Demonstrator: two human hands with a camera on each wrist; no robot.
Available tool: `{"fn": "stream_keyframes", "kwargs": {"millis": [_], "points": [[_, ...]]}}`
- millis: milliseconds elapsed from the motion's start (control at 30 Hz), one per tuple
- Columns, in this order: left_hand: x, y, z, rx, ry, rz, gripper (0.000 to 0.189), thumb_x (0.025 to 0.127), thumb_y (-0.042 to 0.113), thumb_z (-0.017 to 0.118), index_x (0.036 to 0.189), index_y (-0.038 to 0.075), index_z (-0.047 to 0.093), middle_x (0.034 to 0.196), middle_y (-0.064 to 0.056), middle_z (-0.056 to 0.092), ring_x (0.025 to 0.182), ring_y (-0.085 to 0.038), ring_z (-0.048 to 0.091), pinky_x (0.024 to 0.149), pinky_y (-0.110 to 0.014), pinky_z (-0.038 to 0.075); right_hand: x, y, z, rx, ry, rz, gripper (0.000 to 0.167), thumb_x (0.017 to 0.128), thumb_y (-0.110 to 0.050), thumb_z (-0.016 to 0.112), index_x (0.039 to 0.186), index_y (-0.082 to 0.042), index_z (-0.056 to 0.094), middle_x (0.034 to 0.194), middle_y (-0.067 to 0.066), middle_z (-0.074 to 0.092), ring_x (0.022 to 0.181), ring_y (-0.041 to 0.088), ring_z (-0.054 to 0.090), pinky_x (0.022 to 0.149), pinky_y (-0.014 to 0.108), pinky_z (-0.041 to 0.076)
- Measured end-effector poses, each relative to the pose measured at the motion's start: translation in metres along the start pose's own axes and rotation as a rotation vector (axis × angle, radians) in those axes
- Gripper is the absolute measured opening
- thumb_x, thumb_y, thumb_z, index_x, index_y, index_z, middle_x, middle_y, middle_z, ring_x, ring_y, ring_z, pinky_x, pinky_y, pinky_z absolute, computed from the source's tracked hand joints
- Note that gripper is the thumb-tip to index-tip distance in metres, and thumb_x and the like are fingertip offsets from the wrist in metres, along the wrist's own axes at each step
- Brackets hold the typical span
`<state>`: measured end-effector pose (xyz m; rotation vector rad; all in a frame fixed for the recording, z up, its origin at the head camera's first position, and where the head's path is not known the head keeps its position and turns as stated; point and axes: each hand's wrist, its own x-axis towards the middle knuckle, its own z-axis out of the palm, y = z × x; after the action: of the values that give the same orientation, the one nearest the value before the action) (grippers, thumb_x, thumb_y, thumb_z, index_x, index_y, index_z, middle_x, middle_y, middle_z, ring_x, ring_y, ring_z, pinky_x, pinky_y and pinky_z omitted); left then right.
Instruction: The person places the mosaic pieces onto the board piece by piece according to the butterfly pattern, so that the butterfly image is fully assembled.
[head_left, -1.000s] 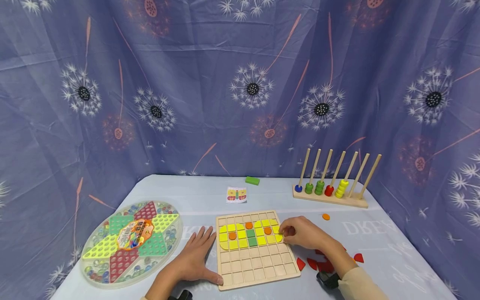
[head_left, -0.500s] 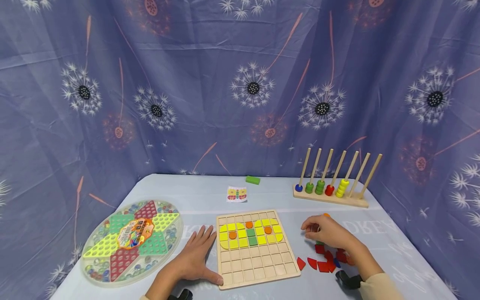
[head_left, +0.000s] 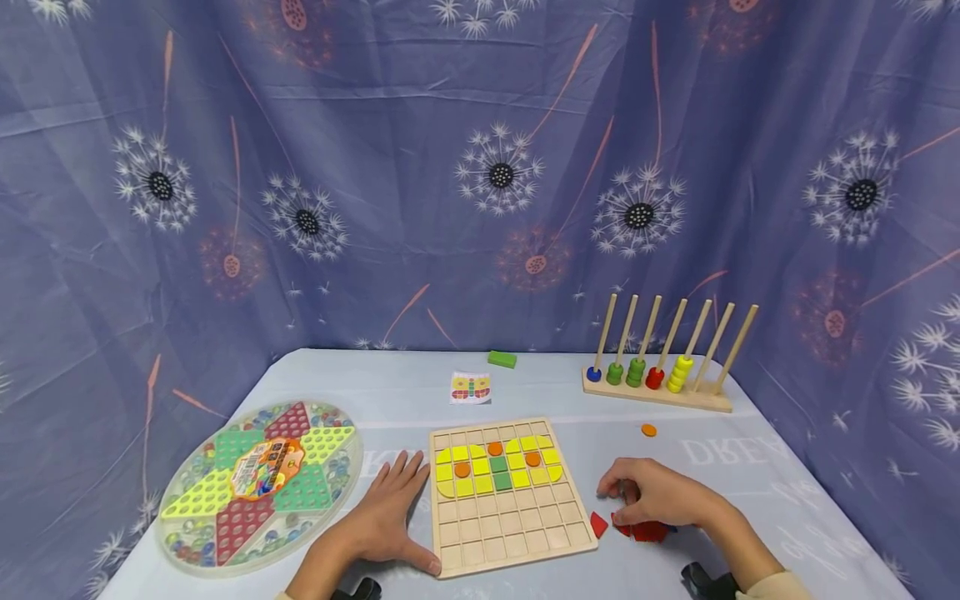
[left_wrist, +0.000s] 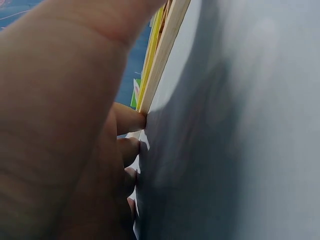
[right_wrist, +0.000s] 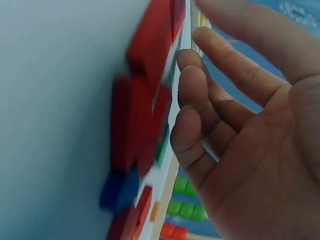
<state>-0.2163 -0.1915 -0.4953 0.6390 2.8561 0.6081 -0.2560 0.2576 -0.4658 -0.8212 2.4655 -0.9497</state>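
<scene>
A wooden grid board [head_left: 517, 525] lies mid-table, its upper cells holding yellow tiles [head_left: 464, 486], orange discs [head_left: 462, 470] and green squares [head_left: 500, 472]. My left hand [head_left: 386, 512] rests flat on the table at its left side, thumb against the lower left corner. To the right of the board my right hand [head_left: 663, 496] hovers over a pile of red pieces [head_left: 647, 532]. In the right wrist view its fingers [right_wrist: 192, 82] are loosely bent with nothing seen between them, beside red blocks [right_wrist: 131, 122] and a blue piece [right_wrist: 120, 190].
A pattern card [head_left: 470, 388] and a green block [head_left: 502, 359] lie behind the board. At back right stands a peg rack [head_left: 656, 392] with coloured beads. A round marble board [head_left: 258, 492] lies at left. One loose orange disc [head_left: 648, 430] sits near the rack.
My right hand has left the board's right edge, moved right, then down over the red pieces. The left hand stays in place. The head view shifts slightly.
</scene>
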Motion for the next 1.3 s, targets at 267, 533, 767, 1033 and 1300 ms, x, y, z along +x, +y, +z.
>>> {"fn": "stream_keyframes", "kwargs": {"millis": [267, 533, 767, 1033, 1300], "points": [[0.0, 0.001, -0.002, -0.002, 0.0, -0.001, 0.139, 0.046, 0.087, 0.067, 0.153, 0.008, 0.026, 0.158, -0.013, 0.015, 0.144, -0.036, 0.004, 0.114, -0.056, 0.004, 0.004, -0.012, 0.017, -0.101, -0.013, -0.034, 0.031, 0.074, -0.04, 0.083, 0.095, -0.026, 0.064, 0.085, -0.004, 0.055, 0.074, 0.011, 0.053, 0.062, 0.025, 0.047], [0.0, 0.0, 0.0, -0.009, 0.003, 0.004, 0.139, 0.046, 0.087, 0.067, 0.152, 0.008, 0.026, 0.158, -0.013, 0.015, 0.144, -0.036, 0.005, 0.114, -0.056, 0.004, 0.005, -0.019, 0.017, -0.09, -0.049, -0.038, 0.023, 0.079, -0.02, 0.078, 0.099, -0.026, 0.066, 0.088, -0.004, 0.056, 0.076, 0.014, 0.053, 0.063, 0.024, 0.047], [0.0, 0.0, 0.0, -0.006, 0.001, 0.002, 0.138, 0.047, 0.087, 0.067, 0.152, 0.007, 0.027, 0.158, -0.014, 0.015, 0.144, -0.036, 0.005, 0.114, -0.056, 0.004, 0.006, -0.014, 0.015, -0.079, -0.055, -0.037, 0.021, 0.079, -0.013, 0.075, 0.095, -0.024, 0.066, 0.084, -0.002, 0.057, 0.073, 0.013, 0.053, 0.06, 0.024, 0.047], [0.001, -0.001, 0.001, -0.001, -0.001, -0.003, 0.138, 0.047, 0.088, 0.066, 0.152, 0.007, 0.027, 0.159, -0.012, 0.014, 0.144, -0.035, 0.005, 0.114, -0.056, 0.004, 0.012, -0.014, 0.014, -0.164, 0.029, 0.042, 0.018, 0.076, -0.025, 0.079, 0.088, -0.028, 0.066, 0.079, -0.008, 0.057, 0.071, 0.01, 0.053, 0.058, 0.025, 0.046], [0.002, -0.002, 0.0, 0.009, -0.006, -0.016, 0.139, 0.046, 0.088, 0.067, 0.152, 0.007, 0.028, 0.158, -0.013, 0.015, 0.144, -0.035, 0.004, 0.114, -0.055, 0.004, 0.026, -0.034, 0.019, -0.169, 0.066, -0.035, 0.016, 0.079, -0.027, 0.078, 0.09, -0.027, 0.067, 0.082, -0.007, 0.06, 0.072, 0.012, 0.055, 0.06, 0.025, 0.048]]}}
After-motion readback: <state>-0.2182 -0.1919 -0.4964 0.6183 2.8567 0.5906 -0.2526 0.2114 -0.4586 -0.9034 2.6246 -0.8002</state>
